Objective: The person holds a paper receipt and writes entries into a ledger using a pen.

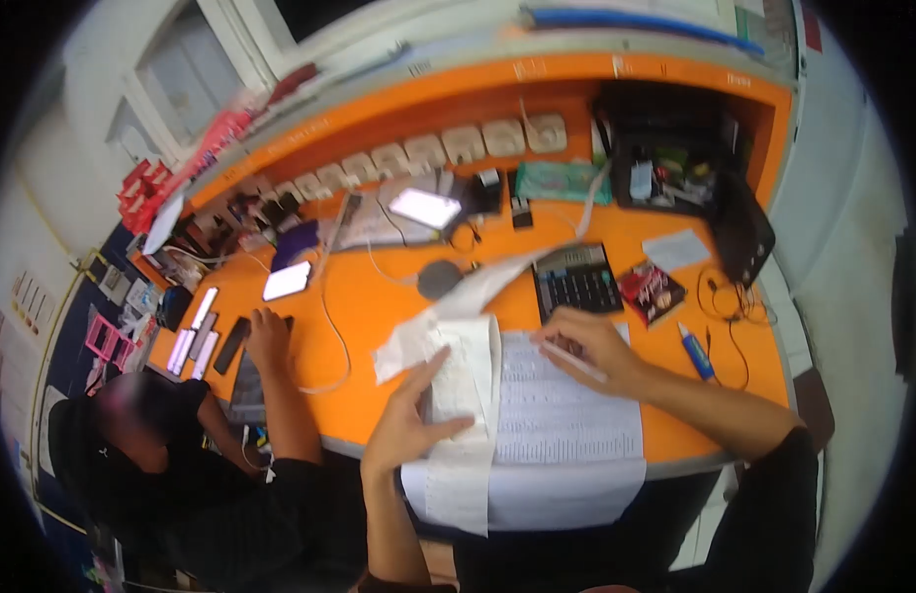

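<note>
Orange all over, the surface (344, 410) is overlaid near its front edge by a white printed sheet with rows of text (567, 425). Along the left side of this sheet, a bundle of long, pale paper slips (460, 395) is laid, partly overlapping it; the slips are pressed by the left hand (413, 410), whose thumb and fingers are spread wide over them. A slim white pen (576, 362) is gripped between the drawn-in fingers of the right hand (598, 354), over the sheet's upper right part; whether paper is met by the pen's tip cannot be told. Just beyond the sheet, a black calculator with dark keys (579, 282) is placed, and a red and black printed packet (653, 292) is set to the sheet's upper right. To the sheet's right, a blue tube with a white end (695, 353) is laid. Beyond the sheet and to its left, a round grey disc (439, 280) is seen, and farther left, a bright-screened phone (286, 282) is placed near a co-worker's hand (267, 338).
</note>
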A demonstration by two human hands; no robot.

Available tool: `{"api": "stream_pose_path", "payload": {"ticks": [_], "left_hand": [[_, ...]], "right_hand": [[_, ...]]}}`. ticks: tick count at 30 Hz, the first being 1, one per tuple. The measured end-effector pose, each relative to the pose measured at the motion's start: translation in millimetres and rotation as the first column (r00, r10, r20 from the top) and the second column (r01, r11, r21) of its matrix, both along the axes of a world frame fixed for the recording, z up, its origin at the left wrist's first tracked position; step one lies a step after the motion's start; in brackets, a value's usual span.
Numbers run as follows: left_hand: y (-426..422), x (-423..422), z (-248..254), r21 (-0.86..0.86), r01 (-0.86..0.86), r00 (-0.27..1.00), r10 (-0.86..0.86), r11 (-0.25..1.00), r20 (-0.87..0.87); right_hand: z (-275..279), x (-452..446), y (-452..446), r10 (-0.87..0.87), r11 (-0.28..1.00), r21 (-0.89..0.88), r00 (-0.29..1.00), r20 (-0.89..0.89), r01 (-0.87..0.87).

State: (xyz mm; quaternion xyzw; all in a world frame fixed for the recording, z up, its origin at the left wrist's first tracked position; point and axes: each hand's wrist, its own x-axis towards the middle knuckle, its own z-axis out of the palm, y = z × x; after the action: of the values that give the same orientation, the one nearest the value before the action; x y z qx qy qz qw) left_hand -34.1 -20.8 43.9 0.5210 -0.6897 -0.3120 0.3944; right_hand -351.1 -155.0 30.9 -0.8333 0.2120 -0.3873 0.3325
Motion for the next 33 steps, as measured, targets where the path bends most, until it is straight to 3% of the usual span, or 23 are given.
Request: {"api": "stream_pose_path", "payload": {"ticks": [2, 4, 6, 8, 9, 12, 13, 19, 33], "left_hand": [[-2, -2, 4, 0.039, -0.008, 0.998, 0.006, 0.999, 0.056], [-2, -2, -1, 0.019, -0.011, 1.0, 0.012, 1.0, -0.015], [-3, -5, 0, 0.065, -0.015, 0.998, 0.019, 0.998, -0.068], [-5, -6, 1, 0.074, -0.012, 0.994, 0.02, 0.997, -0.111], [-6, -6, 1, 0.067, -0.012, 0.994, 0.019, 0.998, -0.111], [-3, -7, 2, 0.079, -0.01, 0.993, 0.019, 0.997, -0.116], [-3, -8, 2, 0.084, -0.016, 0.993, 0.026, 0.996, -0.119], [-4, -6, -2, 0.084, -0.038, 0.993, 0.047, 0.996, -0.112], [-5, -7, -5, 0.059, -0.04, 0.988, 0.048, 0.997, -0.147]], "right_hand": [[-6, 4, -5, -0.032, 0.983, -0.182, 0.998, 0.051, 0.04], [9, 1, 5, -0.069, 0.996, 0.061, 0.997, -0.023, 0.07], [2, -1, 2, -0.066, 0.993, 0.097, 0.998, 0.024, 0.063], [-4, -4, -3, -0.109, 0.945, 0.321, 0.987, 0.122, 0.065], [-6, 1, -1, -0.139, 0.928, 0.369, 0.966, 0.218, 0.05], [0, -2, -4, -0.163, 0.852, 0.523, 0.95, 0.266, 0.0], [6, -2, -2, -0.192, 0.879, 0.468, 0.964, 0.183, 0.086], [3, -4, -3, -0.158, 0.875, 0.477, 0.978, 0.136, 0.075], [7, -9, 0, -0.121, 0.864, 0.504, 0.963, 0.24, -0.017]]}}
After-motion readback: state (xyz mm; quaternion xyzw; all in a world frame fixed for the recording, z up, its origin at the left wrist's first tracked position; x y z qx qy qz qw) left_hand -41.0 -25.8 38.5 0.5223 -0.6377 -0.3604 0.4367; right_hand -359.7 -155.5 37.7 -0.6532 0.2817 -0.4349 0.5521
